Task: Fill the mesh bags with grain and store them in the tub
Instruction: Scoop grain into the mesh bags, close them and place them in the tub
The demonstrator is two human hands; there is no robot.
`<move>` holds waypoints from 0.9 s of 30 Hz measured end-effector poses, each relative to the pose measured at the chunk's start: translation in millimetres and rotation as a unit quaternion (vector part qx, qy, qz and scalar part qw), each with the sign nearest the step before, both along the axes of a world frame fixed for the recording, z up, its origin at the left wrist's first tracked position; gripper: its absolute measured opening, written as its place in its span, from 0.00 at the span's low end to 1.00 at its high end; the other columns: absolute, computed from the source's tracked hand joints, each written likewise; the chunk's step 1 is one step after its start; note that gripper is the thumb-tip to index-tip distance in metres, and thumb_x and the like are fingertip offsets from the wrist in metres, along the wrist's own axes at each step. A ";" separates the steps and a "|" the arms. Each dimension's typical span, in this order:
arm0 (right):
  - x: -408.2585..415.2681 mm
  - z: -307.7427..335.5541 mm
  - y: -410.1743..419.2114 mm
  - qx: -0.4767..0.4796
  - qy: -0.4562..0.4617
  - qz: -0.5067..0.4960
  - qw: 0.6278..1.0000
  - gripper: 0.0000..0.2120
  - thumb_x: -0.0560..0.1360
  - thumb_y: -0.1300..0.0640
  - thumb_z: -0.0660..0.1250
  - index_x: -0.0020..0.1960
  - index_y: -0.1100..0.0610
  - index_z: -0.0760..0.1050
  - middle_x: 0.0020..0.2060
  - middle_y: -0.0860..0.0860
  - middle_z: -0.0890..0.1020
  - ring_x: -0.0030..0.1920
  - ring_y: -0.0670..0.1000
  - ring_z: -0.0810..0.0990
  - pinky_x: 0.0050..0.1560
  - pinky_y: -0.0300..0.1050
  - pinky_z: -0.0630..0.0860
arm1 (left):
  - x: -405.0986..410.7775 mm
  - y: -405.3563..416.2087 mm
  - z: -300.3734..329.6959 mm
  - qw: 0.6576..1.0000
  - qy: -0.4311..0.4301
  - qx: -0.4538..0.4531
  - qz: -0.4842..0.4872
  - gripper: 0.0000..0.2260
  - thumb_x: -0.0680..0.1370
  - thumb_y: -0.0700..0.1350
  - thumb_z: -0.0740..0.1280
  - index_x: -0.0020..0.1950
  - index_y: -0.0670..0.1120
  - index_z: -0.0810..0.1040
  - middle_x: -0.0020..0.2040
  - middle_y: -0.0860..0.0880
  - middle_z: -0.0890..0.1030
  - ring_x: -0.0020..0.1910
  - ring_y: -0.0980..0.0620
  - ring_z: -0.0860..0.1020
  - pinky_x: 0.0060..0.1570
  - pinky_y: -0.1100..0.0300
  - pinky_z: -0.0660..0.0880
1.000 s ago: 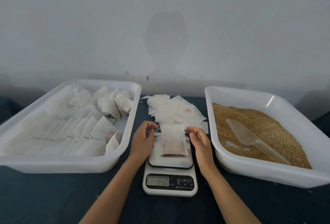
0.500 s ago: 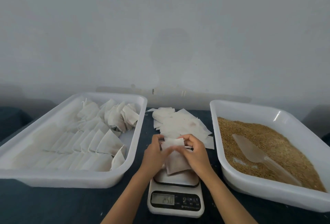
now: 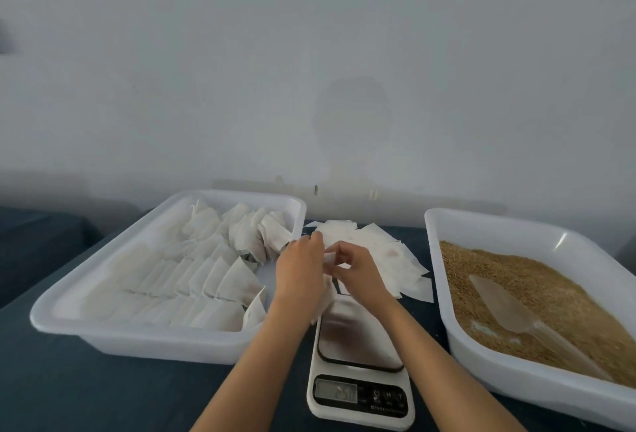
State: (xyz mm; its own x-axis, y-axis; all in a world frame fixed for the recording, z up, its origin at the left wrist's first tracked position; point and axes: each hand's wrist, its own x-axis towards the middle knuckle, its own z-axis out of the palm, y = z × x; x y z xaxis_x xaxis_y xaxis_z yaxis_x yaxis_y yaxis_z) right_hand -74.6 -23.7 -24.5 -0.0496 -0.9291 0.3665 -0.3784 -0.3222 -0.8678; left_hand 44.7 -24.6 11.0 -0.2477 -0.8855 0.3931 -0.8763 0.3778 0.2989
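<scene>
Tub (image 3: 62, 314) of filled bags (image 3: 220, 280) left, grain tub (image 3: 444, 280) right, scale (image 3: 359, 380) between; loose bags (image 3: 389, 252) apparently behind it.

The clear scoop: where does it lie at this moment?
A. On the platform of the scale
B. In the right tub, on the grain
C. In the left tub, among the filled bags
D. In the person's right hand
B: the clear scoop lies on the grain inside the right tub, while both hands hold a mesh bag above the scale.
</scene>
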 end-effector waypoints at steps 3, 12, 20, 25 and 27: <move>11.4 13.4 -10.8 -0.019 -0.021 0.007 1.000 0.04 0.70 0.63 0.73 0.40 0.57 0.79 0.37 0.53 0.83 0.41 0.55 0.80 0.48 0.53 0.76 | 16.2 -12.6 13.7 0.999 0.034 -0.013 -0.006 0.06 0.76 0.35 0.61 0.52 0.42 0.71 0.50 0.45 0.78 0.48 0.45 0.76 0.41 0.59 0.66; 61.6 64.6 -43.7 -0.058 0.003 0.031 0.998 0.10 0.71 0.57 0.73 0.35 0.50 0.74 0.37 0.52 0.83 0.40 0.50 0.81 0.43 0.41 0.74 | 67.1 -32.2 36.5 0.968 0.232 -0.085 0.032 0.02 0.76 0.39 0.64 0.43 0.43 0.74 0.41 0.49 0.78 0.40 0.47 0.75 0.40 0.54 0.71; 96.9 44.4 -60.0 0.012 0.065 0.070 0.995 0.06 0.72 0.63 0.71 0.40 0.63 0.74 0.39 0.60 0.80 0.39 0.56 0.76 0.44 0.48 0.74 | 104.3 -52.4 8.3 0.974 0.216 0.006 0.072 0.04 0.78 0.39 0.63 0.45 0.44 0.69 0.38 0.51 0.73 0.40 0.47 0.72 0.34 0.59 0.62; 102.3 30.0 -63.1 0.046 0.204 0.072 0.975 0.05 0.76 0.61 0.65 0.42 0.58 0.77 0.39 0.50 0.80 0.42 0.53 0.76 0.45 0.48 0.73 | 109.8 -60.1 -13.2 0.972 0.158 0.160 0.068 0.02 0.81 0.41 0.58 0.49 0.43 0.67 0.46 0.44 0.75 0.46 0.44 0.73 0.41 0.58 0.66; 101.1 28.1 -64.4 0.052 0.286 0.080 0.953 0.06 0.77 0.60 0.63 0.47 0.59 0.78 0.36 0.45 0.75 0.40 0.51 0.73 0.39 0.44 0.69 | 107.6 -62.0 -16.8 0.971 0.088 0.217 0.057 0.09 0.82 0.43 0.55 0.59 0.41 0.68 0.57 0.40 0.76 0.54 0.42 0.75 0.47 0.59 0.68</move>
